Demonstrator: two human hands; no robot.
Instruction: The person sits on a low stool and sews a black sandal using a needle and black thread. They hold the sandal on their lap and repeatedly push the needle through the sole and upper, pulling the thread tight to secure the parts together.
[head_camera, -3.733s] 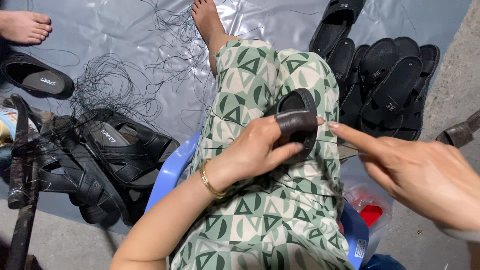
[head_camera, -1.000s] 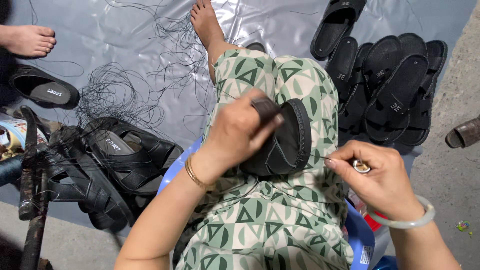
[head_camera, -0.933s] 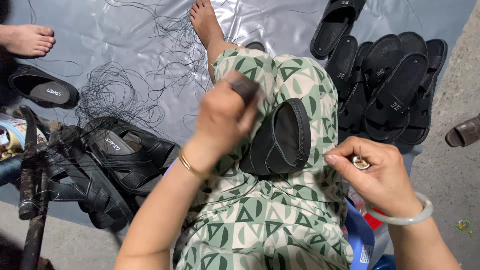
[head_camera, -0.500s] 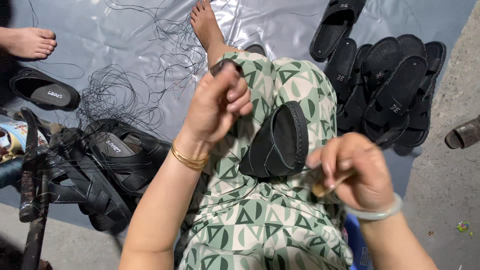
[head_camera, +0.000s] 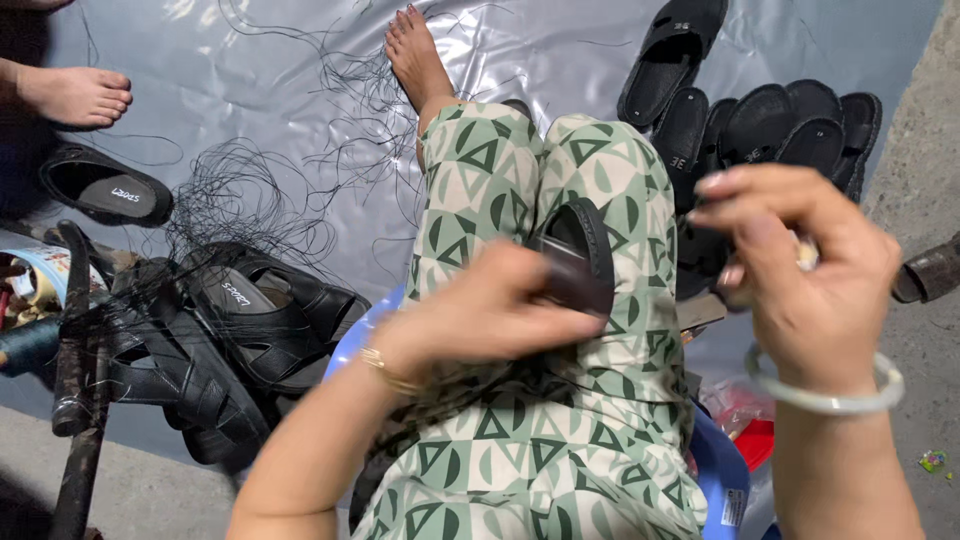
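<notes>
The grey sheet (head_camera: 300, 120) carries sandals (head_camera: 240, 330) at 8 o'clock. The sandal (head_camera: 580, 250) rests on the lap, now gripped by the left hand (head_camera: 490, 310). The right hand (head_camera: 800, 270) has risen toward 3 o'clock, pinching something small, seemingly drawing thread.

Two hands: left hand (head_camera: 490, 315) and right hand (head_camera: 800, 270); one black sandal (head_camera: 575, 255) on the lap; two bare feet; one pale bangle (head_camera: 820, 385) and one gold bracelet (head_camera: 390, 372)
</notes>
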